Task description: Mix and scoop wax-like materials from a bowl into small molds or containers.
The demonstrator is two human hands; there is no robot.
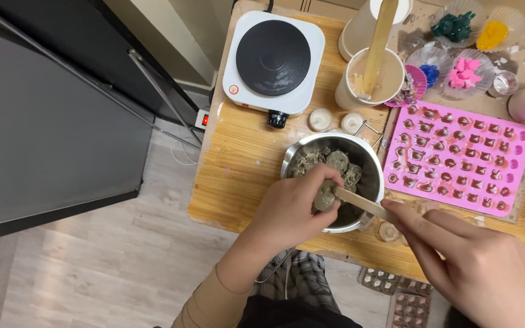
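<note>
- Scraping is the step in hand, as I judge it: my left hand [293,209] is curled shut around a greyish lump [325,195] at the near rim of the steel pot [369,159], and my right hand [475,267] pinches the near end of a flat wooden stick [360,202], whose far tip lies against that lump.
- The next move, I judge, calls for a firm hold on the lump and a steady press of the stick, so that what comes off falls inside the pot rather than over its rim.
- The pot stands near the front edge of the wooden counter [244,158], about midway along it; it holds several more grey, crumbly discs [335,161].
- Just right of the pot lies a pink mould tray [518,155]; most of its small cells look filled with something dark.
- Behind the pot stands a paper cup [390,82] of pale contents with a second wooden stick [378,42] leaning in it.
- Along the back right edge, little fluted cups hold coloured pieces: green [454,27], yellow [492,35], blue [430,74], pink [464,73].
- A white hotplate [273,61] sits at the back left corner, nothing on it.
</note>
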